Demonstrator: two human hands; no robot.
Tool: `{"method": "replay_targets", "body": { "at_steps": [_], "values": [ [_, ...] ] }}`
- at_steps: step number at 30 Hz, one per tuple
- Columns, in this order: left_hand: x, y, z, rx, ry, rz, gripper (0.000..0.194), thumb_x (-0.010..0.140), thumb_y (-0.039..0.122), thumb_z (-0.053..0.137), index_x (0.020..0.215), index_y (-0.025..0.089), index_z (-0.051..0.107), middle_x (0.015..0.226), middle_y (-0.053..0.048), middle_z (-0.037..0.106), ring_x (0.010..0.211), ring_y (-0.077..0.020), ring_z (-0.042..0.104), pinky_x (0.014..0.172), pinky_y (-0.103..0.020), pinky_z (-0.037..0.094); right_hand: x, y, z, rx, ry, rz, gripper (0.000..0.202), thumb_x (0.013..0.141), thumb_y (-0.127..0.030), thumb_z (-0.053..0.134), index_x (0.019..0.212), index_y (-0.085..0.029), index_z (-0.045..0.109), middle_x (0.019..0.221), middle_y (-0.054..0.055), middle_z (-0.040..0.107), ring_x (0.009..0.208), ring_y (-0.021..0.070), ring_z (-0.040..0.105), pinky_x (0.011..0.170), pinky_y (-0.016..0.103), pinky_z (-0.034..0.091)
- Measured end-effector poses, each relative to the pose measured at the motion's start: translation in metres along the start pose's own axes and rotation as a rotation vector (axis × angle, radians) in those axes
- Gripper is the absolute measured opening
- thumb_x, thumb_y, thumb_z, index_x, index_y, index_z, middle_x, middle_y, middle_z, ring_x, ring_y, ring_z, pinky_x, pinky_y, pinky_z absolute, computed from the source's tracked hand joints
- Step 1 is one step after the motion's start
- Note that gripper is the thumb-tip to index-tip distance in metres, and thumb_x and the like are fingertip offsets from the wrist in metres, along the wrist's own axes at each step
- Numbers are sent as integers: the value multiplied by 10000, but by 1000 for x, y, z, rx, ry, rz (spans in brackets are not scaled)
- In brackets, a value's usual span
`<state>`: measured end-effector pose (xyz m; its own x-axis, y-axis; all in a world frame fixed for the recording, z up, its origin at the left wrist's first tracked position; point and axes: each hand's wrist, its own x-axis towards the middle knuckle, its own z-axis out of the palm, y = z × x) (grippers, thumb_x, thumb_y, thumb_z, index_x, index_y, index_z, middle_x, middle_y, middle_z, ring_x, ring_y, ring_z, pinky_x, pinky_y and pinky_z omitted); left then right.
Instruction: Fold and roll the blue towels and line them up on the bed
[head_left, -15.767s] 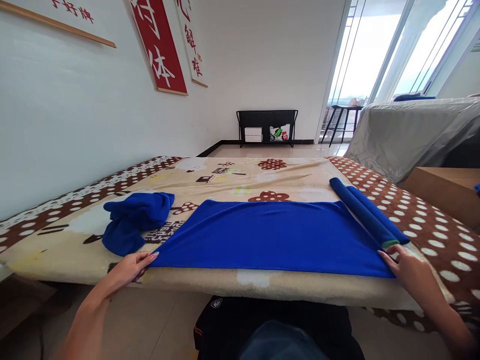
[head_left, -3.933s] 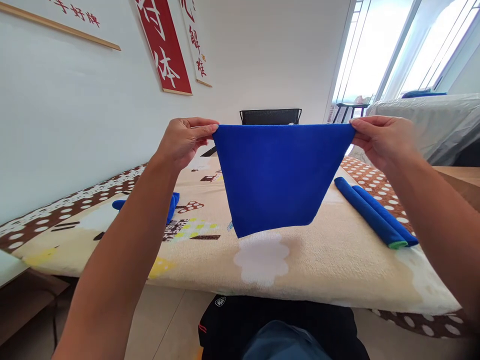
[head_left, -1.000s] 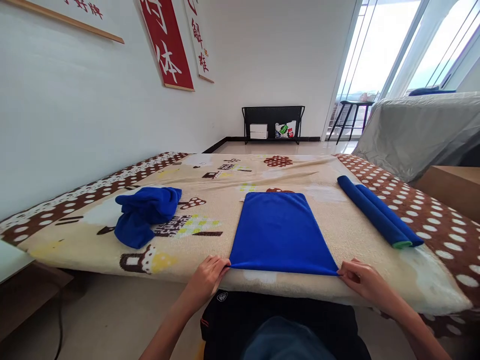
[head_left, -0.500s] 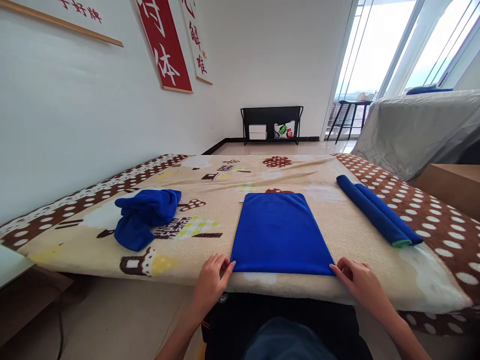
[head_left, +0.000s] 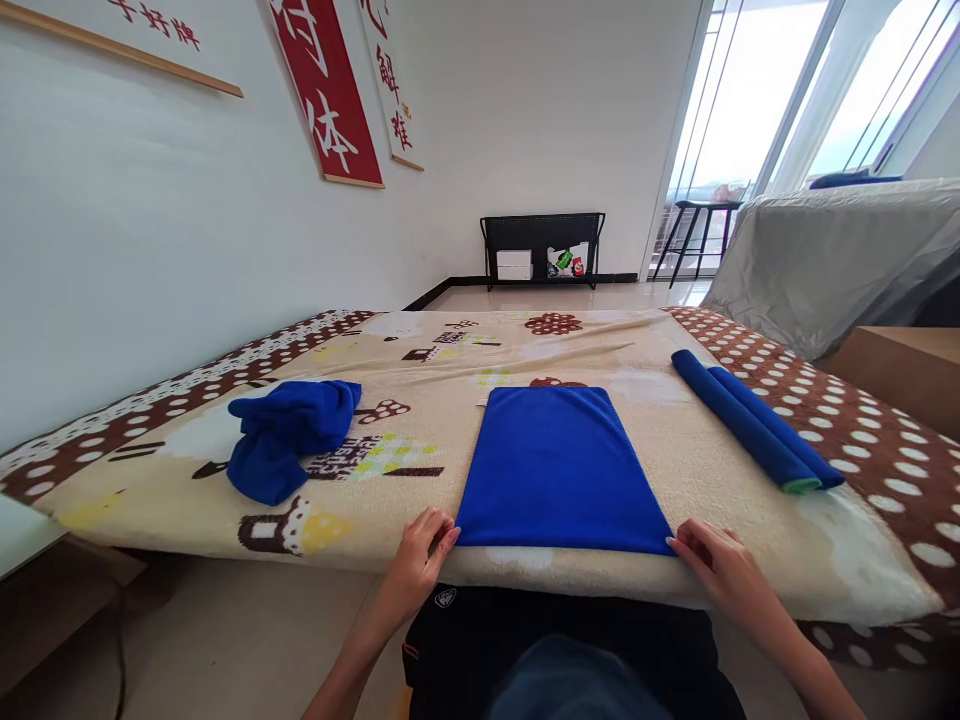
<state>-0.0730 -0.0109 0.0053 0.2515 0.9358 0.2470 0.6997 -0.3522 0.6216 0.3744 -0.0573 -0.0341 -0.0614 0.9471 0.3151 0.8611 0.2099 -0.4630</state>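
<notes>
A blue cloth [head_left: 559, 470] lies flat on the patterned blanket, its near edge close to the front of the bed. My left hand [head_left: 420, 555] pinches its near left corner between thumb and fingers. At the near right corner, my right hand [head_left: 716, 560] has the same kind of pinch. The cloth's near edge runs straight between both hands and looks wider than its far edge. To the left sits a crumpled blue cloth [head_left: 292, 435], apart from my hands. Two rolled blue cloths [head_left: 757, 420] lie side by side on the right, one showing a green end.
The cream blanket [head_left: 420, 370] with brown dotted borders covers the bed. A black rack [head_left: 544, 235] stands against the far wall. On the right are a plastic-covered piece of furniture [head_left: 840, 250] and a brown box [head_left: 907, 370]. A white surface [head_left: 22, 530] juts in at left.
Both hands have moved slightly apart, drawing the near corners of the flat cloth outward. The crumpled cloth and the rolls have stayed put.
</notes>
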Motion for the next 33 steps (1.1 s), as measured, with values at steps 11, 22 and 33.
{"method": "replay_targets", "body": {
  "at_steps": [11, 22, 33],
  "values": [
    [-5, -7, -2, -29, 11, 39, 288, 999, 415, 414, 811, 218, 508, 832, -15, 567, 811, -184, 541, 847, -325, 411, -4, 2, -8, 23, 13, -52, 326, 971, -468, 461, 777, -220, 543, 786, 4, 622, 721, 146, 559, 766, 305, 402],
    [-8, -3, -1, 179, 1, 61, 257, 990, 360, 415, 830, 225, 564, 897, -33, 615, 891, -211, 582, 858, -366, 411, -11, 3, -6, 1, -2, -74, 297, 969, -450, 463, 809, -220, 561, 840, 25, 629, 788, 168, 578, 820, 335, 399],
    [73, 92, 37, 205, 166, 207, 448, 927, 96, 329, 1323, 182, 517, 1409, -110, 538, 1323, -219, 474, 1102, -414, 366, 93, -116, 31, -85, 187, -143, 440, 989, -284, 349, 1382, -166, 507, 1411, 101, 541, 1283, 217, 508, 1064, 363, 377]
  ]
}}
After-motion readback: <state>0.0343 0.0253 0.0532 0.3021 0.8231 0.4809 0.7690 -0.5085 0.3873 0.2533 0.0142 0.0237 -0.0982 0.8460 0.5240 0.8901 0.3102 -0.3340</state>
